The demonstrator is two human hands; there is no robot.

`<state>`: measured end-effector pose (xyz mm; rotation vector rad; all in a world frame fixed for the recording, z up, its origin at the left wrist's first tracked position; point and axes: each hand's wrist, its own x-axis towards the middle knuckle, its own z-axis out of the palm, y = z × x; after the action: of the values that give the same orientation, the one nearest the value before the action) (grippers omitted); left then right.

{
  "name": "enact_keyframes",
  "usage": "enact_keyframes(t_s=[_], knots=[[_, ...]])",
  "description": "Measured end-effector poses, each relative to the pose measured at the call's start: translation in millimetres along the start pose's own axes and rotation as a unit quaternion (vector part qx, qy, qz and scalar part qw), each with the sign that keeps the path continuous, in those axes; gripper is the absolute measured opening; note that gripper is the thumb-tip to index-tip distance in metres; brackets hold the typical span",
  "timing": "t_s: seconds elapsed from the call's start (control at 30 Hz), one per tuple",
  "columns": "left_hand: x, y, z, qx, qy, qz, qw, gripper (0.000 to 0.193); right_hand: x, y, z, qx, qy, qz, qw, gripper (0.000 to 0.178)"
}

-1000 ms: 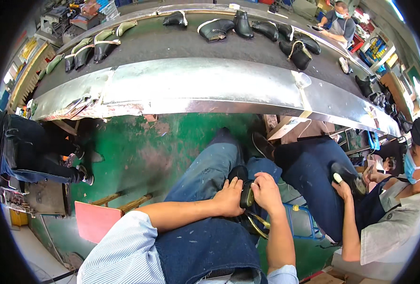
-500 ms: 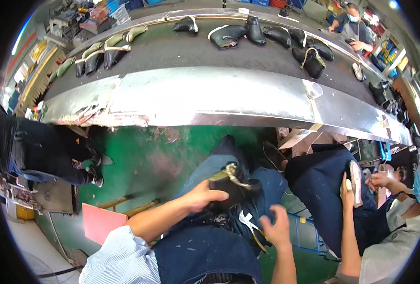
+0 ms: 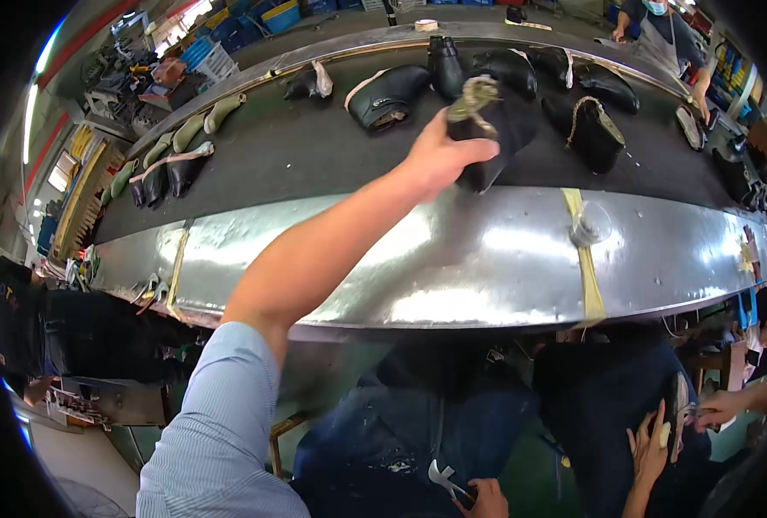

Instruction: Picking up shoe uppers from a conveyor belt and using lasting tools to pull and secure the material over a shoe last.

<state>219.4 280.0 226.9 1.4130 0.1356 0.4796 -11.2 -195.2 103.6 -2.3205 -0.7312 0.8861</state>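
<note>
My left hand (image 3: 440, 162) is stretched out over the dark belt (image 3: 314, 147), shut on a black boot (image 3: 506, 142) with a pale twisted cord at its top. The boot is tilted and somewhat blurred; whether it touches the belt I cannot tell. Low over my lap, my right hand (image 3: 488, 499) is closed around the handles of metal pincers (image 3: 440, 476), their silver head pointing up and left. Beyond the held boot an upright black boot (image 3: 446, 67) stands on the belt, and to its right lies another black boot with a cord (image 3: 592, 138).
A shiny metal ledge (image 3: 358, 263) runs along the belt's near side, with a clear round dish (image 3: 591, 224) on it. Black boots (image 3: 388, 97) and green lasts (image 3: 225, 112) line the belt. At right, a co-worker's hands (image 3: 651, 449) hold a shoe; another person (image 3: 660, 34) stands across the belt.
My left hand has carried the black boot from above my lap forward and up over the belt. My right hand has gone from empty to gripping the pincers. The view has tilted upward.
</note>
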Motion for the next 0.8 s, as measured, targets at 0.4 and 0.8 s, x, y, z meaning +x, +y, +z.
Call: enact_keyframes(t_s=[0.4, 0.8], knots=[[92.2, -30.7, -103.8, 0.604, 0.008, 0.115, 0.789, 0.073, 94.8, -16.2, -57.1, 0.044, -0.048, 0.046, 0.997, 0.035], [233.5, -54.1, -162.8, 0.817, 0.163, -0.122, 0.539, 0.078, 151.6, -24.1, -77.2, 0.054, -0.064, 0.101, 0.991, 0.037]])
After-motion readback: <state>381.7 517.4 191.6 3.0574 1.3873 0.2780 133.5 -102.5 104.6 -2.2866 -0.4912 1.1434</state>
